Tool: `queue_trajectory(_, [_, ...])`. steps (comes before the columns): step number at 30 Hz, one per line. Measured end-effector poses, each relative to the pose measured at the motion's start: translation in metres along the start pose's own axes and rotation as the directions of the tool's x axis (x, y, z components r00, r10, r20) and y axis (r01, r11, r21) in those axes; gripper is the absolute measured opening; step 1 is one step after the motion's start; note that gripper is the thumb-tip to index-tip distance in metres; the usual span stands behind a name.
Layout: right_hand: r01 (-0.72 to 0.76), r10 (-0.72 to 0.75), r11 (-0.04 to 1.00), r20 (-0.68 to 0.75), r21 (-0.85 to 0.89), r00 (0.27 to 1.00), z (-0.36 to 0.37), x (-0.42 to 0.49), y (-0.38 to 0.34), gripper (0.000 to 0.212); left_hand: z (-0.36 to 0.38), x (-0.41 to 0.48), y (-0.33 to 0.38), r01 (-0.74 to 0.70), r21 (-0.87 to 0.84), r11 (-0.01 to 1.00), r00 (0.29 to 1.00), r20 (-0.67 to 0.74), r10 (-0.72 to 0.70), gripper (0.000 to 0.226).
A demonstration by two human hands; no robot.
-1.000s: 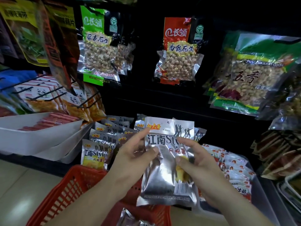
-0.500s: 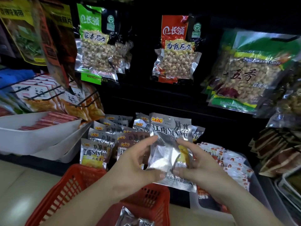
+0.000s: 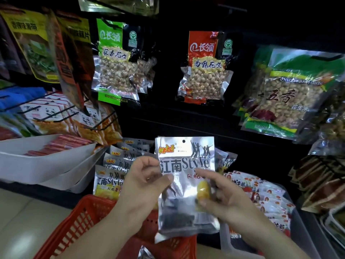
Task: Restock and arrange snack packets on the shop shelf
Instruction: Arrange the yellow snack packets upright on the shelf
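Observation:
A silver snack packet (image 3: 183, 176) stands upright in front of the lower shelf. My left hand (image 3: 144, 184) pinches its left edge with thumb and fingers. Its right side is held by my right hand (image 3: 222, 193), fingers curled behind and thumb on the front. Behind and left of it, a row of the same silver packets (image 3: 119, 161) stands on the shelf. A red basket (image 3: 87, 217) sits below my forearms, with one silver packet (image 3: 144, 254) visible inside.
White trays (image 3: 43, 163) with red sticks lie at the left. Small red-and-white packets (image 3: 261, 191) fill a bin to the right. Peanut bags (image 3: 203, 71) hang on hooks above, and brown packets (image 3: 321, 184) are stacked at far right.
The packet was tilted and lowered half a second ago; now it stands upright and higher, facing me. My hands shifted to its left and right edges.

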State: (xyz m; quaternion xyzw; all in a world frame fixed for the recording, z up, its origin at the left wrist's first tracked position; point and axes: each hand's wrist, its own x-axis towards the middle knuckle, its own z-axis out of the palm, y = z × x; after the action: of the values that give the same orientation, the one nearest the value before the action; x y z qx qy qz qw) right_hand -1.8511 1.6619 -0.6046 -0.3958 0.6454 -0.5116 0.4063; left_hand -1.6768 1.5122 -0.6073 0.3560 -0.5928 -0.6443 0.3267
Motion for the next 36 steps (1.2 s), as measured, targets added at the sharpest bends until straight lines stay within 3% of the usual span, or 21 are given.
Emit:
queue_trajectory(4, [0.053, -0.048, 0.998, -0.127, 0.035, 0.991, 0.007, 0.001, -0.002, 0.047, 0.001, 0.000, -0.003, -0.017, 0.028, 0.999, 1.000, -0.017, 0.018, 0.036])
queue_trajectory(10, [0.057, -0.039, 0.994, -0.183, 0.095, 0.982, 0.010, 0.004, 0.002, 0.043, 0.003, -0.002, -0.002, 0.044, 0.009, 0.999, 0.999, 0.029, -0.044, 0.033])
queue_trajectory(12, [0.059, -0.059, 0.998, -0.217, -0.004, 0.974, 0.009, 0.004, 0.004, 0.044, 0.004, -0.001, -0.009, 0.043, 0.130, 0.991, 0.999, 0.004, -0.044, 0.034])
queue_trajectory(14, [0.086, -0.139, 0.971, -0.232, -0.224, 0.963, 0.009, 0.004, 0.007, 0.046, 0.005, -0.004, -0.013, -0.053, 0.380, 0.923, 0.995, -0.061, 0.082, 0.034])
queue_trajectory(16, [0.120, -0.228, 0.904, -0.226, -0.411, 0.947, 0.010, 0.005, 0.007, 0.049, 0.011, -0.010, -0.011, -0.182, 0.466, 0.866, 0.977, -0.013, 0.213, 0.031])
queue_trajectory(20, [0.105, -0.160, 0.946, -0.160, -0.307, 0.974, 0.018, 0.003, 0.003, 0.062, 0.034, -0.028, -0.006, -0.138, 0.287, 0.948, 0.977, 0.196, 0.082, 0.035])
queue_trajectory(23, [0.111, -0.127, 0.982, -0.099, -0.151, 0.987, 0.022, -0.003, -0.004, 0.075, 0.039, -0.031, -0.005, -0.106, 0.265, 0.958, 0.982, 0.182, 0.058, 0.049])
queue_trajectory(27, [0.128, -0.130, 0.991, -0.055, -0.049, 0.990, 0.023, -0.017, -0.007, 0.059, 0.037, -0.034, -0.004, -0.131, 0.261, 0.956, 0.981, 0.175, 0.087, 0.058])
queue_trajectory(30, [0.086, -0.085, 0.995, -0.032, 0.041, 0.996, 0.020, -0.027, -0.012, 0.052, 0.041, -0.043, -0.002, -0.187, 0.190, 0.964, 0.970, 0.190, 0.151, 0.036])
queue_trajectory(31, [0.086, -0.084, 0.995, -0.041, 0.042, 0.996, 0.020, -0.030, -0.014, 0.046, 0.041, -0.045, -0.001, -0.180, 0.156, 0.971, 0.972, 0.182, 0.151, 0.024])
queue_trajectory(34, [0.148, -0.180, 0.979, -0.240, -0.142, 0.954, 0.017, -0.032, -0.018, 0.034, 0.035, -0.042, -0.003, -0.134, 0.140, 0.981, 0.985, 0.123, 0.117, 0.036])
queue_trajectory(36, [0.122, -0.262, 0.921, -0.355, -0.370, 0.897, 0.010, -0.031, -0.021, 0.055, 0.030, -0.038, -0.001, -0.083, 0.146, 0.986, 0.990, 0.128, 0.064, 0.040])
